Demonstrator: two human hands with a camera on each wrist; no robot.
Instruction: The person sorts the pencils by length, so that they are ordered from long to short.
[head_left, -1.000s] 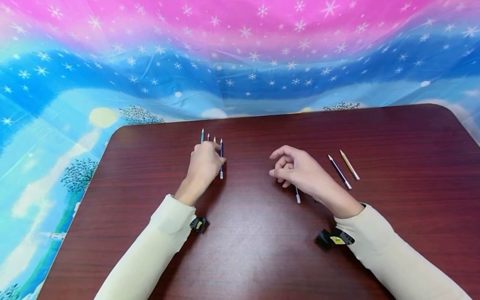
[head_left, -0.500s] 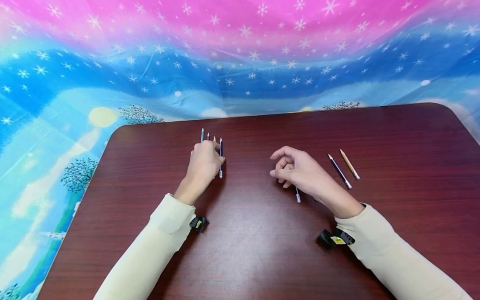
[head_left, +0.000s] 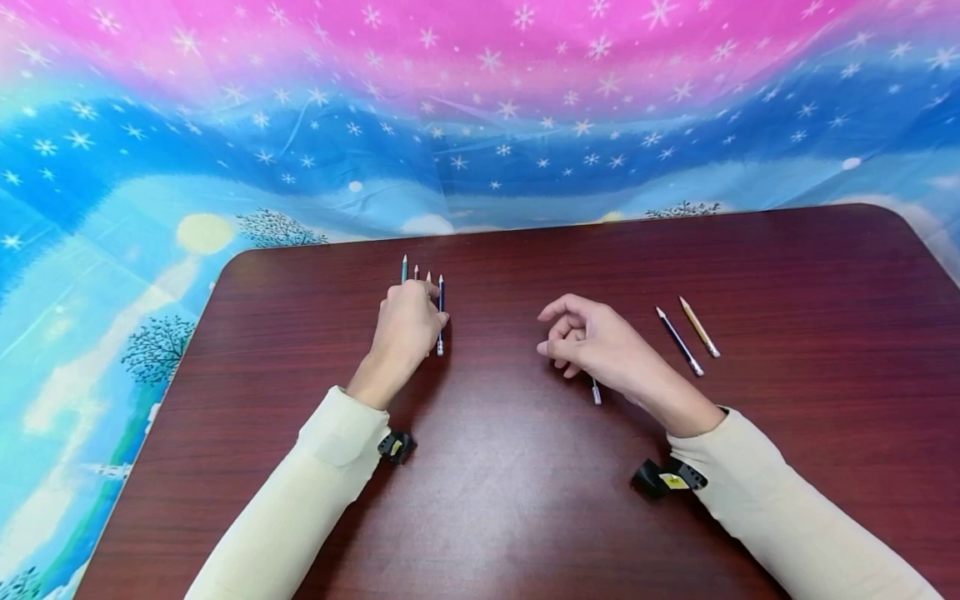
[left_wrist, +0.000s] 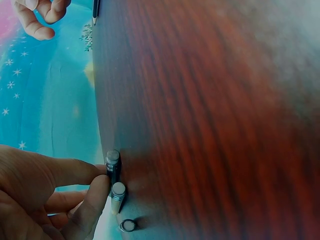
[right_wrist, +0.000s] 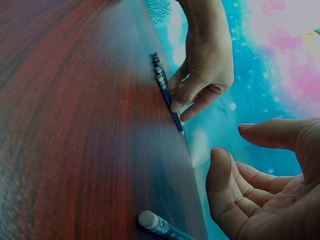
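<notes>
At the left of the table, my left hand [head_left: 405,329] pinches a dark blue pencil [head_left: 441,337], the rightmost of several lying side by side. Tips of a teal pencil [head_left: 404,267] and two others show beyond the knuckles; the hand covers their middles. In the left wrist view, thumb and forefinger of the left hand [left_wrist: 60,185] meet at the dark pencil [left_wrist: 113,162], beside two more eraser ends. My right hand [head_left: 603,346] hovers with loosely bent fingers, holding nothing, above a pencil [head_left: 596,392] whose eraser end shows beneath it.
Right of the right hand lie a dark pencil [head_left: 678,342] and a yellow pencil [head_left: 700,328], both slanted. The dark red wooden table [head_left: 495,483] ends at a snowflake-patterned cloth [head_left: 480,125]. Both wrists carry small black cameras.
</notes>
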